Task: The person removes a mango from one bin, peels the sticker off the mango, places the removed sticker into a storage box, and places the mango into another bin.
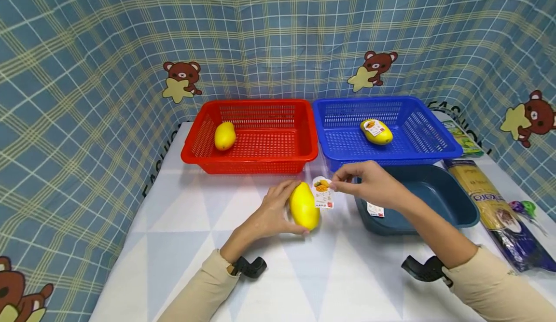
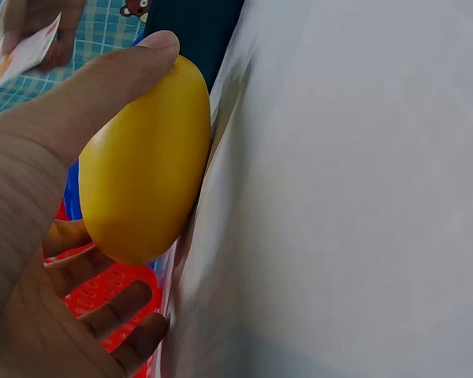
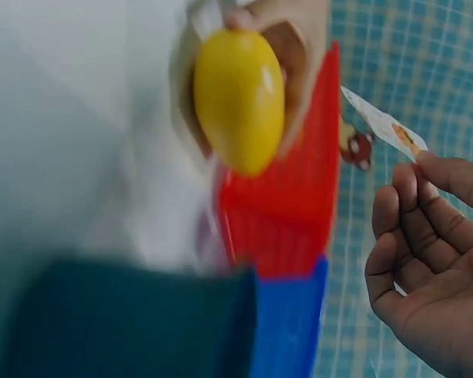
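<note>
A yellow mango [image 1: 304,207] sits on the table in the middle of the head view. My left hand [image 1: 272,212] grips it from the left, the thumb at its near end and the fingers around the far end. Between thumb and index finger my right hand [image 1: 369,183] pinches a white mango label [image 1: 323,194], held up just right of the mango. The right wrist view shows this label [image 3: 382,126] nearly edge-on, apart from the mango [image 3: 239,102]. No label shows on the visible sides of the held mango.
Behind stand a red basket [image 1: 256,160] with a bare mango [image 1: 225,136] and a blue basket [image 1: 388,157] with a labelled mango [image 1: 377,132]. A dark teal tub [image 1: 434,191] holds another label [image 1: 375,210]. Packages [image 1: 499,211] lie along the right edge.
</note>
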`<control>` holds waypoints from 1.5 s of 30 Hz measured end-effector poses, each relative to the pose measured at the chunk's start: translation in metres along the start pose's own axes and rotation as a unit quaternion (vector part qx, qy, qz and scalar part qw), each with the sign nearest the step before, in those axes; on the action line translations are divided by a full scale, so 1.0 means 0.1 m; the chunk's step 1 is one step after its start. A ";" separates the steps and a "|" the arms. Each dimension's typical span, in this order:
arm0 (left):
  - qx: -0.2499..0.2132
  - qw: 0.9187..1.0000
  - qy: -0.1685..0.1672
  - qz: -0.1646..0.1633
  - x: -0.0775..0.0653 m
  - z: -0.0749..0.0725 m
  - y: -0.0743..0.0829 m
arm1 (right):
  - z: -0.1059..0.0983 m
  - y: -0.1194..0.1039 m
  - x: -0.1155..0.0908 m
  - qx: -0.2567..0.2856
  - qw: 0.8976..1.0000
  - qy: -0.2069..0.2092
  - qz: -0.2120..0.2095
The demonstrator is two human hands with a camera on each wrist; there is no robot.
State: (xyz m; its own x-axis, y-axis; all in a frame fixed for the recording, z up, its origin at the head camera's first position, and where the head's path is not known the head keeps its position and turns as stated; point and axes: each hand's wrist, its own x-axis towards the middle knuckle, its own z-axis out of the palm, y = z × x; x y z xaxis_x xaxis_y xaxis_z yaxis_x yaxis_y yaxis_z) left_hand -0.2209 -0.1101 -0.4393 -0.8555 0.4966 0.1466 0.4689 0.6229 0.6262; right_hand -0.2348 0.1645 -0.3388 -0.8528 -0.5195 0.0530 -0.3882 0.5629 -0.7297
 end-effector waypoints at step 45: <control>0.006 1.000 -0.003 0.004 0.00 -0.01 -0.01 | -0.48 1.40 -0.54 -0.182 0.969 -0.002 0.168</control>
State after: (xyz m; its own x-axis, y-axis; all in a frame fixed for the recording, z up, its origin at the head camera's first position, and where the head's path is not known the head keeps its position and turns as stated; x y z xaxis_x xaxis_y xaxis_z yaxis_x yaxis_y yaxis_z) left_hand -0.2216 -0.1116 -0.4390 -0.8500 0.5061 0.1465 0.4786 0.6254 0.6164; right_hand -0.2595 0.3023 -0.4109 -0.9510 -0.2709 -0.1490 -0.1880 0.8894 -0.4167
